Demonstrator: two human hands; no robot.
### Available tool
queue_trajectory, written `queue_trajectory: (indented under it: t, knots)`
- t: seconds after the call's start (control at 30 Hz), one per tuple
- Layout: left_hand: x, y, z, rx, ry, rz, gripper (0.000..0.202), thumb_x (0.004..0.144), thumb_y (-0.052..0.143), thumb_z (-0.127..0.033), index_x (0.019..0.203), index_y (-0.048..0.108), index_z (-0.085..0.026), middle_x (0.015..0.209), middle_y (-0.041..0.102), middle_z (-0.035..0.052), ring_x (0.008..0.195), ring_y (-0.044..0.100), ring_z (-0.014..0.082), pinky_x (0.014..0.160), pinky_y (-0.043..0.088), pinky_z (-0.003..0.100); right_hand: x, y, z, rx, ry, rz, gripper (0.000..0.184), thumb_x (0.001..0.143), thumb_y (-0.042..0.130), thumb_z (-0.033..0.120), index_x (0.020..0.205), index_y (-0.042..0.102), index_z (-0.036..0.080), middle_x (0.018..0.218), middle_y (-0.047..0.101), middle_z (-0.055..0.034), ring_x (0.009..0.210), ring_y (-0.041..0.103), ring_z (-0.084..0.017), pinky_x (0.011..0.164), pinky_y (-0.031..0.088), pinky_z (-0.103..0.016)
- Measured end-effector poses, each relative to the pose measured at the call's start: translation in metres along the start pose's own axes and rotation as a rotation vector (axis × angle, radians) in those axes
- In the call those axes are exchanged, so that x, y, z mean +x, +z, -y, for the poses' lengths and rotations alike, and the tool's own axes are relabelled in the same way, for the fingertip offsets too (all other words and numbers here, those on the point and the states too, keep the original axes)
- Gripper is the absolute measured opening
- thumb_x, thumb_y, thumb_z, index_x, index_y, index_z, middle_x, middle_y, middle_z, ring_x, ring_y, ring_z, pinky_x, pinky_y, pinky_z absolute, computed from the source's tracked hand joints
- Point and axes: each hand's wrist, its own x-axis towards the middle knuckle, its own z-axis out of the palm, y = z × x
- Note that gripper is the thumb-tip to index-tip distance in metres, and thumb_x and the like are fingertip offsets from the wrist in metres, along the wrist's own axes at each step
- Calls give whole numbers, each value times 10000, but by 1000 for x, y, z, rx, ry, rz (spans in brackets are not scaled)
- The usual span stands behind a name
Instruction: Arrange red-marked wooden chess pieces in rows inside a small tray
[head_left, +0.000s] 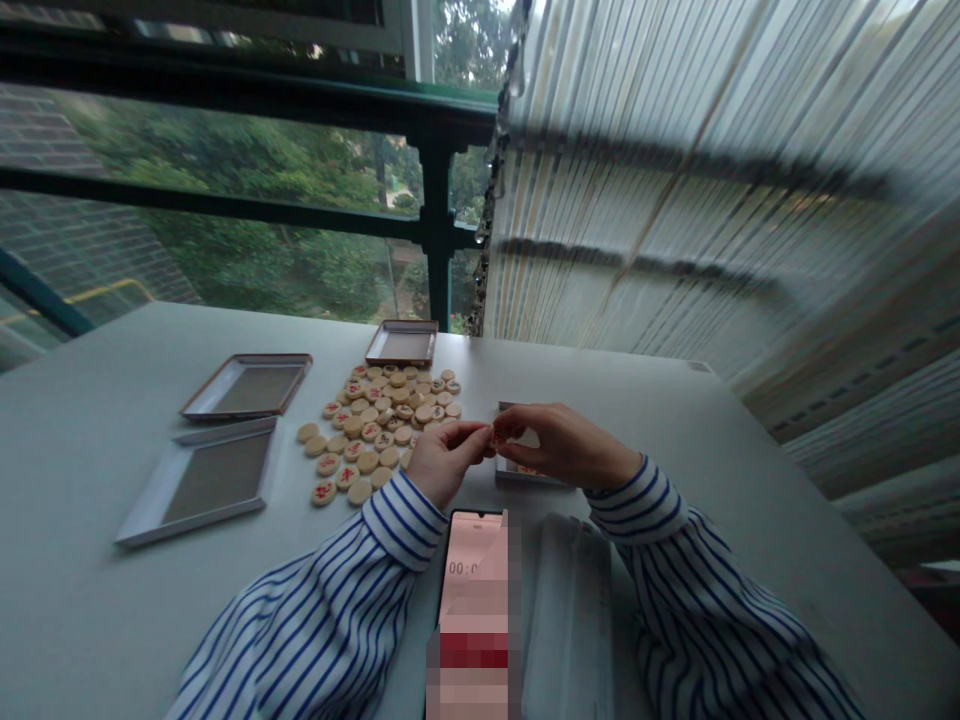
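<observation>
By window (285,160) and curtain (600,200), white table (82,430), discs (367,461)

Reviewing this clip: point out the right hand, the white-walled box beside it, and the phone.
Right hand (566,440): head view, back of the hand.
White-walled box (529,479): head view, near wall.
Phone (474,600): head view, screen.

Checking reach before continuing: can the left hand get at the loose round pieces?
Likely yes: the left hand is beside the loose round pieces, nothing visibly between, though it meets the right hand at a small piece.
</observation>
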Motion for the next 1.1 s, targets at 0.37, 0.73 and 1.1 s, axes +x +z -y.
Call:
queue_trajectory:
  t: [0.37, 0.73, 1.1]
  knots:
    - [-3, 1, -3, 49, 38, 43, 282, 592, 701, -358, 740, 681, -119, 604, 663, 47, 566, 598, 138, 538, 451, 248, 1, 3, -3, -16, 43, -36, 186, 843, 487, 297, 909, 617, 182, 779, 666, -34, 712, 591, -118, 648, 412, -239]
    - [0, -1, 0, -27, -5, -3, 288, 549, 732, -350, 710, 665, -121, 572, 651, 25, 530, 583, 113, 515, 431, 221, 1, 3, -2, -53, -28, -22, 193, 803, 528, 303, 924, 615, 180, 809, 641, -35, 734, 570, -121, 657, 410, -242]
    - [0, 0, 2, -27, -2, -7, 308, 548, 732, -346, 732, 662, -109, 597, 657, 32, 543, 586, 115, 524, 436, 223, 2, 6, -4, -134, -70, -41, 190, 804, 540, 296, 918, 612, 162, 819, 644, -47, 740, 567, -123, 670, 404, -247]
